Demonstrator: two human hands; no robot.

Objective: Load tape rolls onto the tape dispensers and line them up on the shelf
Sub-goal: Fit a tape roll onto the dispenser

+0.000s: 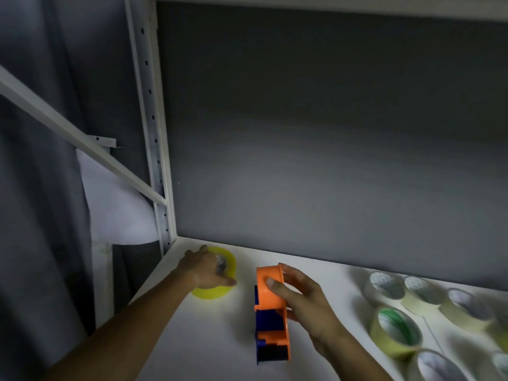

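Fingers of the left hand (204,268) curled over a yellow tape roll (217,273) lying flat at the shelf's (209,339) left end. Beside it, the right hand (305,301) gripped an orange-and-blue dispenser (270,316), seemingly unloaded. Spare rolls (395,329) clustered at the right. Loading looked barely begun; nothing stood lined up.

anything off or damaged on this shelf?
Nothing stands out. Left hand grips the yellow tape roll lying flat; right hand holds the orange dispenser, no roll visible in it. Spare rolls cluster loosely at right.
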